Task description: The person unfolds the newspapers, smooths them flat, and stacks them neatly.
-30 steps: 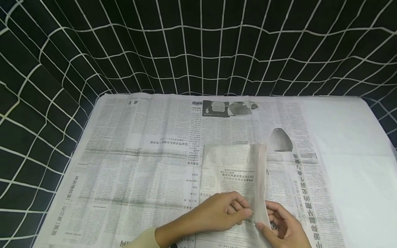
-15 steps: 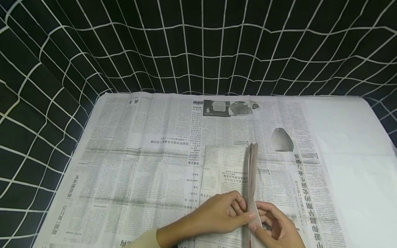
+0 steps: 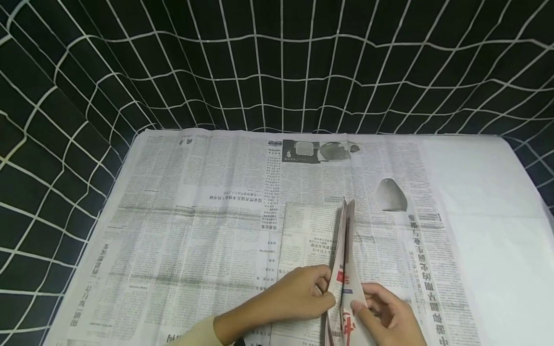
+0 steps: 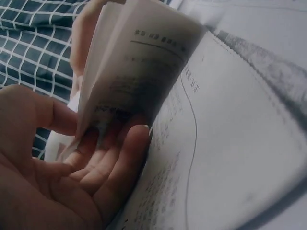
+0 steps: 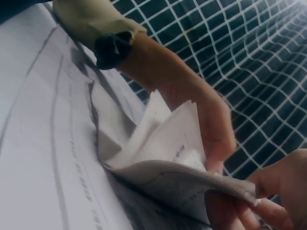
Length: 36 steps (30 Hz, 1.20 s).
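A folded newspaper [image 3: 298, 240] lies near the front of the table, and its right part stands up as upright leaves split by a narrow gap. Red and blue print shows on the inner face of the right-hand leaves. My left hand [image 3: 303, 293] pinches the left leaves between thumb and curled fingers; the left wrist view shows these pages [image 4: 144, 52] rising above the fingers. My right hand [image 3: 389, 317] grips the edge of the right leaves, thumb on the inside. In the right wrist view the pages [image 5: 163, 143] fan apart between both hands.
Spread newspaper sheets [image 3: 195, 240] cover most of the white table [image 3: 497, 230], whose bare surface shows at the right. Black cloth with a white grid [image 3: 281, 62] hangs behind and at the sides. A dark band [image 5: 112, 50] circles the left wrist.
The newspaper's raised right part has swung left and parted into two groups of leaves, uncovering coloured print. My left hand has taken hold of the left group; my right hand has shifted slightly left.
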{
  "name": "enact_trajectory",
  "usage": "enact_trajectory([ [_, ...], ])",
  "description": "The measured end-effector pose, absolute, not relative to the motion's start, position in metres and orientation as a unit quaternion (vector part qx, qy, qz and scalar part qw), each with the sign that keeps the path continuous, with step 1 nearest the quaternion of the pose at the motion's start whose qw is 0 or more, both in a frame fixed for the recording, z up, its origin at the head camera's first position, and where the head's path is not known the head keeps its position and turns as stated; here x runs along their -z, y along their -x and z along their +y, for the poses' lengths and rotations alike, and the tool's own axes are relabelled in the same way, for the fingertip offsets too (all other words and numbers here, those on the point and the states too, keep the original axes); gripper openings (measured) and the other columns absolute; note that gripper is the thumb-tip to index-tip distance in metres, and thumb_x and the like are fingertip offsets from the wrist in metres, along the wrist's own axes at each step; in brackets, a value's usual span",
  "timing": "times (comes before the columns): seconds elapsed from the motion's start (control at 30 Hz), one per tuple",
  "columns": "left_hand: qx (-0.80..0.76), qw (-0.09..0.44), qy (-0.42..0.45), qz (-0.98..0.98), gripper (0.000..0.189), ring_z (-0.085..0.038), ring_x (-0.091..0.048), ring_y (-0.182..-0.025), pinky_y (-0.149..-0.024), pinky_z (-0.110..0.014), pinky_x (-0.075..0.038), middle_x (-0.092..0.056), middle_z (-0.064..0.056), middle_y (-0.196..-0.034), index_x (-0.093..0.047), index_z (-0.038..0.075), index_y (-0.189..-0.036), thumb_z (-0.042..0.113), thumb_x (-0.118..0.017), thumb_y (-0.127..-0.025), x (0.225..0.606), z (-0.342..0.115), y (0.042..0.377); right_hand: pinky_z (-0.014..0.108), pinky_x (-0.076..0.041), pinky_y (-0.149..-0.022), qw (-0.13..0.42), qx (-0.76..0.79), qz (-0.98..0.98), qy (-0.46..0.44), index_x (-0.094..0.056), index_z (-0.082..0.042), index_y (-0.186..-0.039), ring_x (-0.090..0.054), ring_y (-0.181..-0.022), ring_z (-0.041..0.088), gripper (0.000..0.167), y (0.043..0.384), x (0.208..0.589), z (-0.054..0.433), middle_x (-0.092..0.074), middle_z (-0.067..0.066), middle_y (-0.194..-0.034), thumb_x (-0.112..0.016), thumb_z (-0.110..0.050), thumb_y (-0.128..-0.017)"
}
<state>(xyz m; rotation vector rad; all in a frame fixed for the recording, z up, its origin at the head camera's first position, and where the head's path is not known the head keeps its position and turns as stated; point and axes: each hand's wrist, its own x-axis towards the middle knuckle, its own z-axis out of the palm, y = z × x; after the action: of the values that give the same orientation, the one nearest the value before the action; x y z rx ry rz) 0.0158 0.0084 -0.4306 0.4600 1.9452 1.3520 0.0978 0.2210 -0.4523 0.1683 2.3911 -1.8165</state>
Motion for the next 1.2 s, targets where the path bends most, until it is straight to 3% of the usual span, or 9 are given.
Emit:
enact_trajectory([
  [0.1, -0.552, 0.369, -0.164, 0.729, 0.007, -0.005, -0.064, -0.059, -0.057, -0.018, -0.054, -0.069, 0.008, -0.081, -0.067, 0.012, -0.100, 0.015, -0.065, -0.094, 0.432, 0.002, -0.019, 0.033, -0.062, -0.057, 0.060, 0.580, 0.806, -0.102, -0.065, 0.013, -0.120, -0.073, -0.062, 0.017, 0.024, -0.099, 0.448, 0.220, -0.076, 0.000, -0.077, -0.069, 0.001, -0.100],
  [0.3, -0.595, 0.349, -0.153, 0.707, 0.006, -0.003, -0.062, -0.060, -0.062, -0.016, -0.053, -0.069, 0.006, -0.081, -0.062, 0.009, -0.100, 0.014, -0.063, -0.100, 0.429, -0.022, -0.020, 0.037, -0.063, -0.058, 0.082, 0.570, 0.794, -0.192, -0.067, 0.007, -0.125, -0.076, -0.064, 0.023, 0.031, -0.098, 0.444, 0.234, -0.079, 0.004, -0.079, -0.071, -0.011, -0.101],
  [0.47, -0.646, 0.337, -0.131, 0.672, 0.010, -0.006, -0.067, -0.067, -0.063, -0.018, -0.054, -0.075, -0.005, -0.081, -0.057, 0.003, -0.101, 0.012, -0.062, -0.101, 0.421, -0.050, -0.022, 0.036, -0.064, -0.059, 0.079, 0.543, 0.811, -0.203, -0.061, 0.010, -0.134, -0.077, -0.067, 0.022, 0.040, -0.098, 0.445, 0.262, -0.080, 0.002, -0.082, -0.068, -0.016, -0.104],
  [0.63, -0.670, 0.330, -0.080, 0.660, 0.019, -0.009, -0.068, -0.069, -0.064, -0.020, -0.055, -0.073, -0.005, -0.078, -0.053, 0.001, -0.101, 0.015, -0.065, -0.102, 0.420, -0.084, -0.036, 0.034, -0.065, -0.062, 0.072, 0.506, 0.836, -0.198, -0.056, 0.012, -0.140, -0.078, -0.071, 0.017, 0.047, -0.104, 0.450, 0.284, -0.080, -0.002, -0.086, -0.064, -0.021, -0.108],
  [0.77, -0.661, 0.305, -0.042, 0.684, 0.024, -0.009, -0.070, -0.068, -0.063, -0.020, -0.054, -0.076, -0.007, -0.081, -0.054, 0.002, -0.104, 0.021, -0.068, -0.103, 0.428, -0.105, -0.049, 0.034, -0.065, -0.062, 0.057, 0.486, 0.851, -0.191, -0.053, 0.013, -0.142, -0.079, -0.073, 0.013, 0.051, -0.110, 0.457, 0.301, -0.080, -0.010, -0.089, -0.062, -0.024, -0.108],
  [0.93, -0.643, 0.275, -0.003, 0.715, 0.027, -0.005, -0.064, -0.065, -0.071, -0.019, -0.053, -0.072, 0.000, -0.081, -0.055, 0.001, -0.107, 0.021, -0.072, -0.101, 0.438, -0.117, -0.059, 0.033, -0.064, -0.059, 0.011, 0.463, 0.864, -0.197, -0.054, 0.015, -0.139, -0.078, -0.070, 0.010, 0.048, -0.117, 0.465, 0.319, -0.074, -0.024, -0.088, -0.064, -0.020, -0.107],
  [1.1, -0.629, 0.242, 0.010, 0.739, 0.033, -0.010, -0.073, -0.070, -0.080, -0.019, -0.059, -0.072, -0.005, -0.094, -0.059, 0.000, -0.120, 0.018, -0.075, -0.097, 0.448, -0.119, -0.063, 0.032, -0.062, -0.055, -0.022, 0.436, 0.870, -0.230, -0.056, 0.016, -0.135, -0.076, -0.066, 0.008, 0.046, -0.122, 0.469, 0.332, -0.072, -0.026, -0.083, -0.065, -0.018, -0.106],
  [1.2, -0.618, 0.225, 0.008, 0.754, 0.043, -0.012, -0.075, -0.071, -0.077, -0.021, -0.062, -0.070, -0.006, -0.095, -0.058, -0.001, -0.132, 0.016, -0.076, -0.096, 0.453, -0.117, -0.064, 0.032, -0.062, -0.053, -0.029, 0.431, 0.867, -0.246, -0.055, 0.017, -0.135, -0.075, -0.063, 0.007, 0.045, -0.126, 0.471, 0.337, -0.072, -0.025, -0.080, -0.063, -0.018, -0.107],
])
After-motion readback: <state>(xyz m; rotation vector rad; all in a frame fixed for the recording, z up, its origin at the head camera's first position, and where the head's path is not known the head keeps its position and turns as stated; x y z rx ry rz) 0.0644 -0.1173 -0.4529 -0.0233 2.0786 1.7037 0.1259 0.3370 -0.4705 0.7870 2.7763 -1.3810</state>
